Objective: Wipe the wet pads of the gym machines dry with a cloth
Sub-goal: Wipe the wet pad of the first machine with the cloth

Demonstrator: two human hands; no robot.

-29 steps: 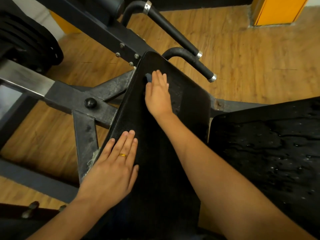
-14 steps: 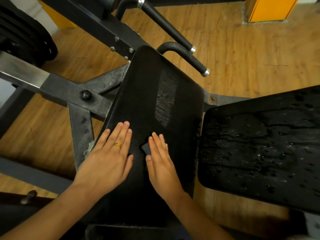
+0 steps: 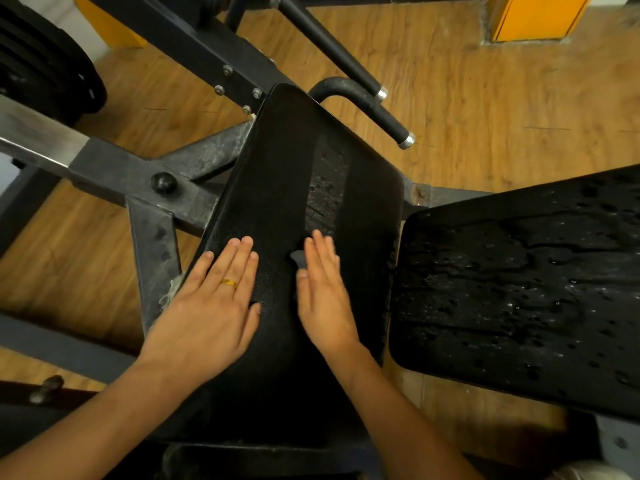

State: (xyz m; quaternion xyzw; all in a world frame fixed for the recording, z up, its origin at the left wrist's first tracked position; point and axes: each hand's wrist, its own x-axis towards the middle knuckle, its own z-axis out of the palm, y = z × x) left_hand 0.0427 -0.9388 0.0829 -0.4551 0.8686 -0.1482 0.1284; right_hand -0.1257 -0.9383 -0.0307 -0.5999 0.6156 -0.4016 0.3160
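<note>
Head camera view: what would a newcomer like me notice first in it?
Two bare hands lie flat on the long black pad in the middle: the left hand, wearing a gold ring, and the right hand, pressing a small dark cloth. A strip of droplets sits just beyond the right fingertips. The wide pad at right is covered in water beads.
</note>
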